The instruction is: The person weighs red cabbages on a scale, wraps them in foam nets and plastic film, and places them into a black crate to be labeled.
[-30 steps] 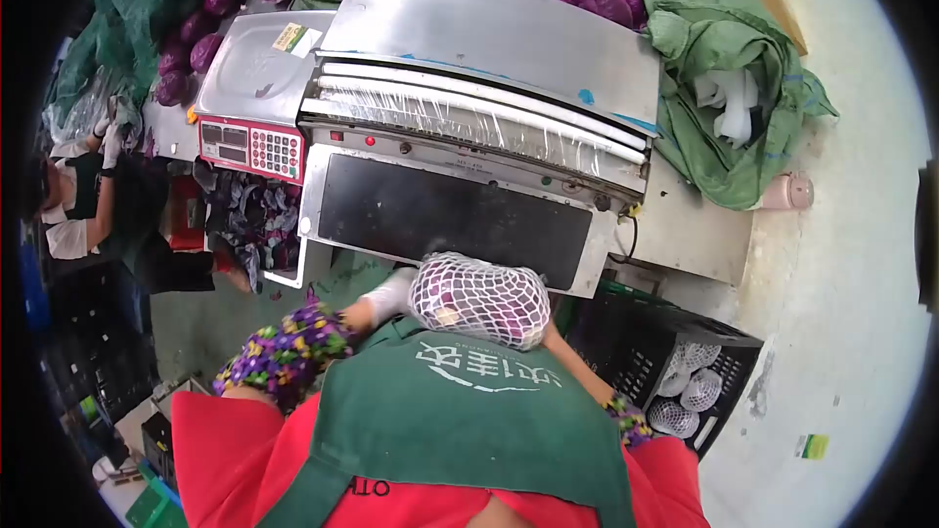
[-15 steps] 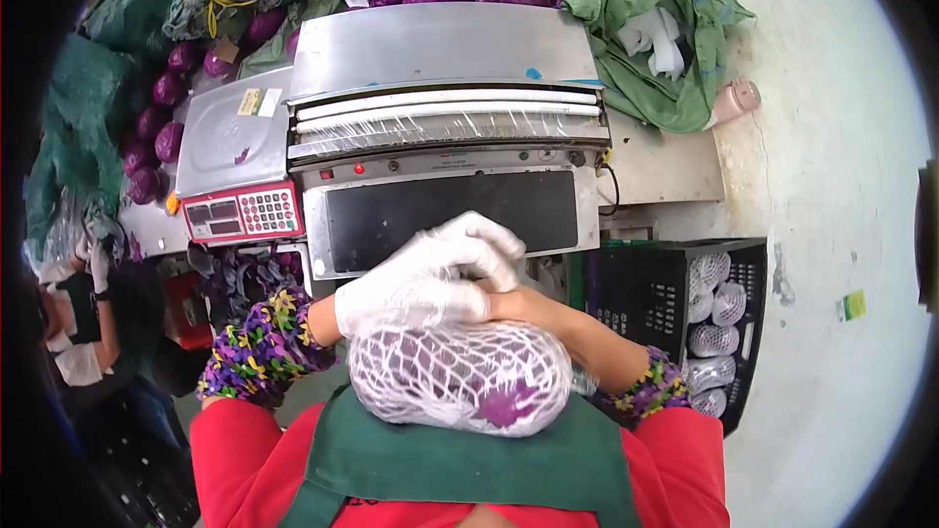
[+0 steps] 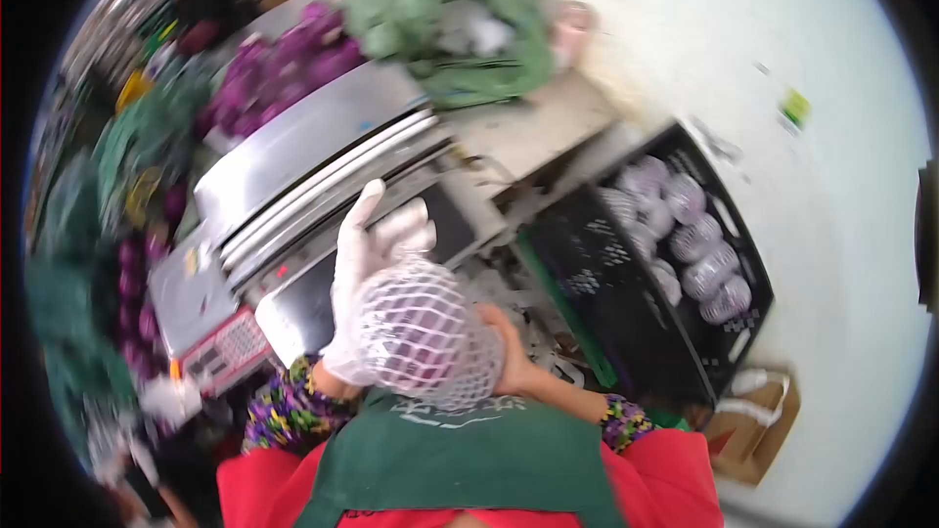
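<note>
Bundle's move: half a second ago it lay sideways below the overlapping hands; now the netted bundle (image 3: 416,328) is between them, a rounded end toward the camera.
Netting: white mesh over purple, held just above the green apron (image 3: 469,460).
Left hand (image 3: 354,279): white-gloved, palm against the bundle's left side; one finger straight, others bent, reaching past it without closing around it.
Right hand (image 3: 509,352): bare, fingers grasping the bundle's right side.
Steel machine (image 3: 313,161): beyond the left hand, slanting in view, white rollers along it.
Crate (image 3: 626,332): black, right of the hands, with netted pieces (image 3: 709,269) inside.
Scale (image 3: 230,347): red-fronted, left of the machine.
Cabbages (image 3: 284,73): purple, blurred, heaped behind the machine.
Sack (image 3: 440,24): green, beside the heap, something white in its mouth.
Far left: another person's arm (image 3: 147,464), blurred.
</note>
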The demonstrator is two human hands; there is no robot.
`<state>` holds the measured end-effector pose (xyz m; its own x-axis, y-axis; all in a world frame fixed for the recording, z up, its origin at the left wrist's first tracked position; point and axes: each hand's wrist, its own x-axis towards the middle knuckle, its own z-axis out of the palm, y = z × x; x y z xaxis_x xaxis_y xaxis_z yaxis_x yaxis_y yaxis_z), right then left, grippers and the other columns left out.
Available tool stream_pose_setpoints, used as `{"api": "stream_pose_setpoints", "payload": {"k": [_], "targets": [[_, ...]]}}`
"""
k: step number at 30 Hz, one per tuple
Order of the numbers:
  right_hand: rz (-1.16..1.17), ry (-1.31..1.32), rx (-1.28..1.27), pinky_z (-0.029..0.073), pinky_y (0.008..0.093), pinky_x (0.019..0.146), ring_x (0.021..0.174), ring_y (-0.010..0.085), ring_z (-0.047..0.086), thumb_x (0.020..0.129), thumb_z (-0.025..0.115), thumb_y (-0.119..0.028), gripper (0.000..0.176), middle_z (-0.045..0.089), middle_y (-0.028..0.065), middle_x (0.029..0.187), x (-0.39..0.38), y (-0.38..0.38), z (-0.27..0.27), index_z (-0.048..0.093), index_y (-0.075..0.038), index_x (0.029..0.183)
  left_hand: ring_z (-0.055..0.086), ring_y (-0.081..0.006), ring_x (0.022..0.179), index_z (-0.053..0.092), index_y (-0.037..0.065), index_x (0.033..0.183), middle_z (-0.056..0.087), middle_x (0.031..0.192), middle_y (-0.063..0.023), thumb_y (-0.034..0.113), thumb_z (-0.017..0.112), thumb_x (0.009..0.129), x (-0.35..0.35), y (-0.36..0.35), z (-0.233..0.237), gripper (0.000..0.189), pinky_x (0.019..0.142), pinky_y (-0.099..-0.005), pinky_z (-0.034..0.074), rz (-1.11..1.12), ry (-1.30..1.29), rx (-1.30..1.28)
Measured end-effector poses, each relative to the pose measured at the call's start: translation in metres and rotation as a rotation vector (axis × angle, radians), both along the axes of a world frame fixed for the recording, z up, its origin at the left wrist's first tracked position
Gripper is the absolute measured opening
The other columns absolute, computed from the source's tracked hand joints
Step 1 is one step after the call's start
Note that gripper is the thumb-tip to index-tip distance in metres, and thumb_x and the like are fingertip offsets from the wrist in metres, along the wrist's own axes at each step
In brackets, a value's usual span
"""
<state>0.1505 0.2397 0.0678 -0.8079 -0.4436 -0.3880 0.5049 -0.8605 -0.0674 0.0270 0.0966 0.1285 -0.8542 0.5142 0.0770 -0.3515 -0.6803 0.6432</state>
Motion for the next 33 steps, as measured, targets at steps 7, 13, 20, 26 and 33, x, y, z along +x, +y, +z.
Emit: {"api": "stream_pose_setpoints", "payload": {"k": [7, 13, 20, 26, 33], "targets": [[-0.524, -0.059, -0.012, 0.041, 0.0386, 0.100, 0.115, 0.0213, 0.055, 0.092, 0.044, -0.041, 0.050, 0.054, 0.0131, 0.130, 0.035, 0.083, 0.010, 0.051, -0.008, 0.129, 0.045, -0.0294, 0.126, 0.032, 0.008, 0.144, 0.043, 0.141, -0.0120, 0.071, 0.028, 0.090, 0.068, 0.104, -0.048, 0.082, 0.108, -0.0426, 0.035, -0.045, -0.061, -0.154], [-0.697, 0.392, 1.791, 0.029, 0.0377, 0.110, 0.131, 0.0300, 0.036, 0.085, 0.064, -0.039, 0.089, 0.034, 0.0201, 0.140, 0.097, 0.189, 0.026, 0.013, 0.000, 0.146, 0.046, -0.0257, 0.126, 0.031, 0.007, 0.144, 0.044, 0.139, -0.0111, 0.058, 0.028, 0.098, 0.105, 0.224, -0.041, 0.069, 0.108, -0.0388, 0.036, -0.466, -0.086, -0.511], [-0.872, -0.092, 0.995, 0.053, 0.0347, 0.087, 0.102, 0.0183, 0.059, 0.087, 0.064, -0.045, 0.071, 0.050, 0.0130, 0.124, 0.190, 0.307, 0.025, 0.031, -0.004, 0.135, 0.033, -0.0205, 0.135, 0.025, 0.004, 0.147, 0.032, 0.149, -0.0100, 0.012, 0.051, 0.097, 0.135, 0.325, -0.032, 0.058, 0.111, -0.0324, 0.026, -0.885, 0.585, -0.462], [-0.695, -0.422, 0.483, 0.050, 0.0450, 0.093, 0.104, 0.0278, 0.064, 0.086, 0.058, -0.055, 0.062, 0.064, 0.0145, 0.115, 0.241, 0.390, -0.085, 0.054, -0.006, 0.125, 0.041, -0.0279, 0.132, 0.037, 0.007, 0.143, 0.043, 0.143, -0.0142, 0.006, 0.066, 0.082, 0.132, 0.345, -0.069, 0.067, 0.108, -0.0365, 0.031, -0.562, 1.267, -0.714], [-0.502, -0.558, 0.345, 0.044, 0.0474, 0.098, 0.110, 0.0288, 0.059, 0.084, 0.046, -0.072, 0.074, 0.062, 0.0093, 0.121, 0.225, 0.370, -0.159, 0.058, -0.011, 0.125, 0.060, -0.0216, 0.101, 0.060, 0.018, 0.122, 0.060, 0.120, -0.0057, 0.038, 0.072, 0.072, 0.140, 0.349, -0.104, 0.056, 0.092, -0.0425, 0.040, -0.465, 1.863, -0.824]]}}
